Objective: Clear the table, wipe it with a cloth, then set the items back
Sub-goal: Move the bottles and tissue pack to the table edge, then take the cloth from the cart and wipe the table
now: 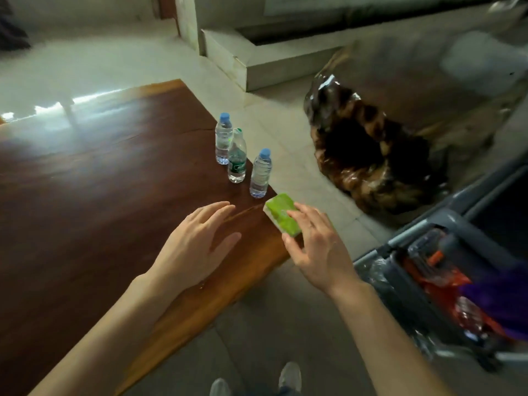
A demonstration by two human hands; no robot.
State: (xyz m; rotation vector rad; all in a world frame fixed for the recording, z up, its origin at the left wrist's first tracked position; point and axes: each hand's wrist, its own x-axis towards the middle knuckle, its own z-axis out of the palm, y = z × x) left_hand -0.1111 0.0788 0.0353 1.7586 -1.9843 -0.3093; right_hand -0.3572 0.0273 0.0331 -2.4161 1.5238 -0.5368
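A dark red-brown wooden table (85,195) fills the left of the head view. Three small water bottles stand in a row near its right edge: one with a blue cap (223,138) at the back, one with a green label (237,158) in the middle, another with a blue cap (260,174) nearest. A green tissue pack (281,214) lies at the table's right edge. My right hand (317,250) grips it, thumb at its near end and fingers over its top. My left hand (197,244) hovers above the table, flat, fingers spread, holding nothing.
To the right of the table stands a gnarled dark wooden stump (368,155) on the tiled floor. A grey cart (445,270) with orange, red and purple items sits at the lower right. My shoes (290,377) show at the bottom. A pale stone step (257,67) lies behind.
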